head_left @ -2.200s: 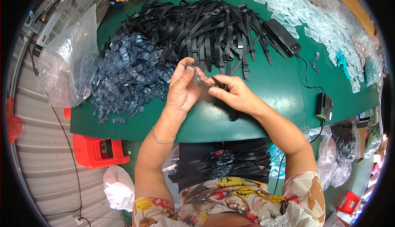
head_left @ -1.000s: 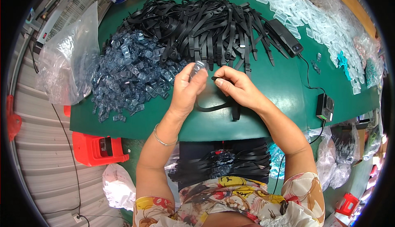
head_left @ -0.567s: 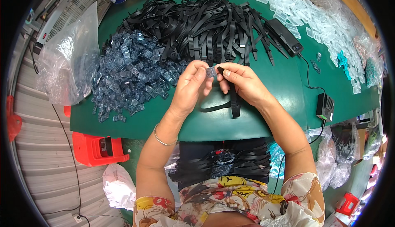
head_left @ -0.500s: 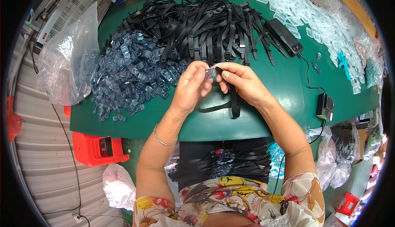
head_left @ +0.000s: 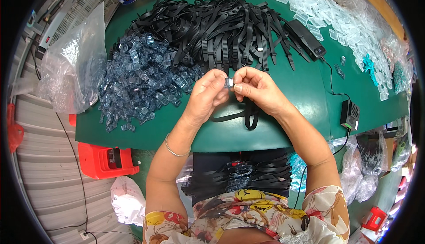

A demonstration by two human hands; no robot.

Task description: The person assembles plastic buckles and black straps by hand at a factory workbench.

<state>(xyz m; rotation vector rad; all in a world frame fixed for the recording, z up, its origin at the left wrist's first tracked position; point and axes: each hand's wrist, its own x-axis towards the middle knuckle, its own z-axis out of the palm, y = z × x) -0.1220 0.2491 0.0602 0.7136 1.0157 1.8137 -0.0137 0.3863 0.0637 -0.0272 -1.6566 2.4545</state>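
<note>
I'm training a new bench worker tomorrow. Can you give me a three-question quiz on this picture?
1. True or false: both hands meet at one small clear clip.
2. The pile of bluish clear clips lies on which side of the left hand? A) its left B) its right
3. What colour are the straps heaped beyond the right hand?

Key: 1 true; 2 A; 3 black.
</note>
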